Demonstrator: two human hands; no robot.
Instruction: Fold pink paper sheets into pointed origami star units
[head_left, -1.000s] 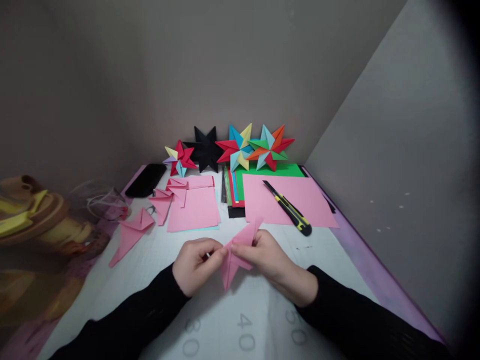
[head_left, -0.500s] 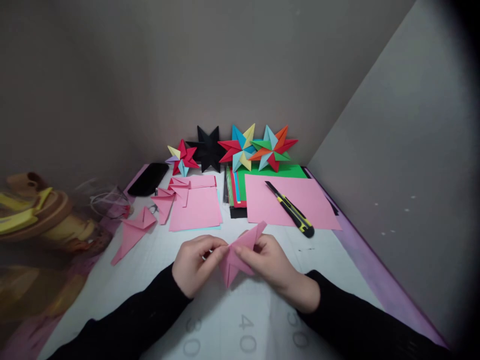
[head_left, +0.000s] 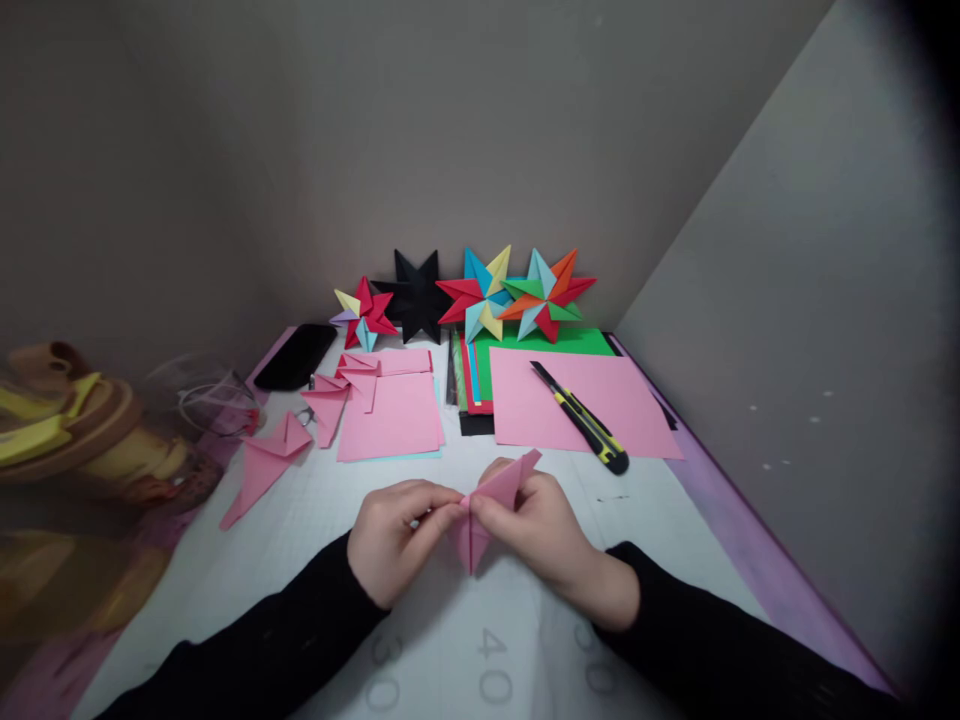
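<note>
Between my two hands is a folded pink origami paper piece, held just above the white mat, one point aimed down toward me and another up to the right. My left hand pinches its left edge between thumb and fingertips. On the right side my right hand grips it, thumb pressed on the front and fingers behind, so part of the paper is hidden. Several folded pink units lie to the left, the nearest pink unit beyond my left hand. A pink paper square lies just past my hands.
A yellow and black utility knife rests on a pink sheet at right, blade out. Several paper stars, among them a black star, lean on the wall. A black phone lies back left; a brown-lidded container stands at far left.
The pink paper piece has turned and narrowed between my hands, its lower point shifting slightly right. My left hand has moved a little to the right with it.
</note>
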